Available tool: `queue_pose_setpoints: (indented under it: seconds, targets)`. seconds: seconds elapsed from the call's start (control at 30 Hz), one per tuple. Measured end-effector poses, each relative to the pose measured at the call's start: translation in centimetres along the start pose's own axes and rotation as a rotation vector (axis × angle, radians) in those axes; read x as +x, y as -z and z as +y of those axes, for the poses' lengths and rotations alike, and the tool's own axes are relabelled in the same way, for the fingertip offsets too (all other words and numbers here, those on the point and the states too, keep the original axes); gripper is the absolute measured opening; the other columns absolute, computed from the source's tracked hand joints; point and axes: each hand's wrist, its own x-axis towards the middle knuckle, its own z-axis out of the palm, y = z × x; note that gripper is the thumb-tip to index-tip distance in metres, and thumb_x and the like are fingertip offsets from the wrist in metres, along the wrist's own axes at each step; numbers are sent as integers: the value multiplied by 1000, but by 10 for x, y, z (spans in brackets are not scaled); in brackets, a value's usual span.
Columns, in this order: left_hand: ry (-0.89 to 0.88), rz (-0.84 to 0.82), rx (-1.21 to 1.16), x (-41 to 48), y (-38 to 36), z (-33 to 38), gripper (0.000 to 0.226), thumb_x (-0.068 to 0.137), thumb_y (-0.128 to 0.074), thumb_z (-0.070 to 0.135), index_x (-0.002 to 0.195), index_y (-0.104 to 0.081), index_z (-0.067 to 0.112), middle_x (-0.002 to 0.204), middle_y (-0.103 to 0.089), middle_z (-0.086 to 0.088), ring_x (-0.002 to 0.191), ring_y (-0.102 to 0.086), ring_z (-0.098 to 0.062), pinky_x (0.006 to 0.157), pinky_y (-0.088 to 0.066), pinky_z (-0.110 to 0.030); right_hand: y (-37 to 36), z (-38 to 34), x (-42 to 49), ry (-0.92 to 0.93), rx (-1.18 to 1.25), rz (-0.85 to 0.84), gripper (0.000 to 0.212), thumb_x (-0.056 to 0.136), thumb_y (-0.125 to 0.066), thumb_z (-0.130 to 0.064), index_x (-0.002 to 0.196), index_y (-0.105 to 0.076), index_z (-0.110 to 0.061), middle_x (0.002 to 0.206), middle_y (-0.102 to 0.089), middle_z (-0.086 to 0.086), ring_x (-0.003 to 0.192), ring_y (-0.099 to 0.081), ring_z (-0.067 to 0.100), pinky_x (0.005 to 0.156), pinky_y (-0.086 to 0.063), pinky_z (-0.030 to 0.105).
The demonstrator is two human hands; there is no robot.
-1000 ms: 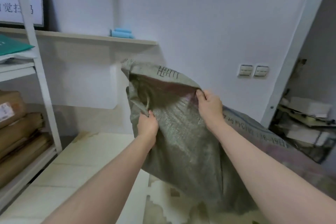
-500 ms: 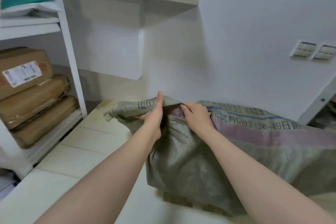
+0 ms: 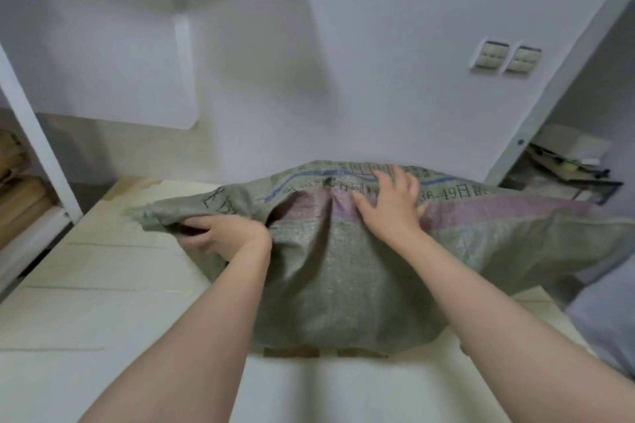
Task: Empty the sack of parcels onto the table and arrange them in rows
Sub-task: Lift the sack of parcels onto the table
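Sack (image 3: 343, 268): grey-green woven, lies on its side on the table (image 3: 103, 285), far side close to the wall, bulk running off to my right. Bulges; contents hidden by the fabric.
Sack markings: black print and a blue line along the top edge, faded purple band just below.
Sack mouth: at the left end, crumpled; a dark gap shows in the folds just right of my left grip.
Left grip (image 3: 223, 233): closed round a bunch of fabric at the mouth end, fingers curled under the edge, thumb side up, wrist low over the table.
Right grip (image 3: 391, 206): spread wide, holding nothing; palm flat on top of the sack, fingers straight and fanned over the print and purple band.
Forearms: both bare, reaching in from the bottom edge, w/ the sack's near side between them.
Table: pale top, bare in front of and left of the sack.
Rack (image 3: 34, 134): white upright post at left, brown parcels (image 3: 20, 196) stacked on its shelf, well apart from the sack.
Switches (image 3: 505, 57): two, side by side on the wall, above the sack's right part.
Right shelf (image 3: 563, 165): behind a slanted white post; flat items piled, too blurred to tell.
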Motion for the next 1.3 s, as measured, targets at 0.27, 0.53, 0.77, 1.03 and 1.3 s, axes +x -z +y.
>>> queue_pose_setpoints:
  seconds: [0.27, 0.53, 0.77, 1.03, 1.3]
  targets:
    - [-463, -151, 372, 0, -9, -9, 63, 93, -41, -2, 152, -28, 18, 158, -26, -6, 139, -23, -33, 106, -34, -38, 10, 37, -12, -422, -68, -86, 90, 89, -49, -63, 156, -8, -18, 162, 11, 17, 146, 9, 46, 106, -7, 78]
    - [-231, -297, 275, -38, -18, 4, 106, 80, -20, 85, 156, -6, 13, 162, -9, -17, 149, 4, -35, 115, -9, -60, -2, 58, -7, -587, 272, -119, 96, 92, -51, -56, 153, 2, -3, 157, -21, 24, 140, -29, 45, 112, -32, 55]
    - [-165, -244, 297, -38, -33, 15, 72, 98, -25, 60, 156, -14, 19, 161, -12, -17, 148, 0, -37, 115, -4, -58, -6, 67, -7, -797, 214, 72, 95, 88, -59, -54, 152, -10, -3, 157, -6, 19, 134, -26, 40, 106, -34, 58]
    - [-126, -179, 280, -25, -46, 22, 53, 104, -23, 44, 153, -26, 23, 160, -20, -16, 149, -6, -35, 116, -8, -56, -2, 87, -6, -840, 6, 259, 105, 82, -65, -56, 152, -10, 1, 159, -9, 22, 134, -29, 40, 109, -30, 57]
    - [-131, -184, 288, -2, -49, 28, 48, 106, -22, 36, 151, -30, 22, 157, -27, -17, 147, -14, -34, 117, -2, -48, -3, 121, 8, -1009, 416, 239, 61, 98, -46, -47, 130, -54, 4, 135, -55, 21, 127, -48, 37, 104, -39, 44]
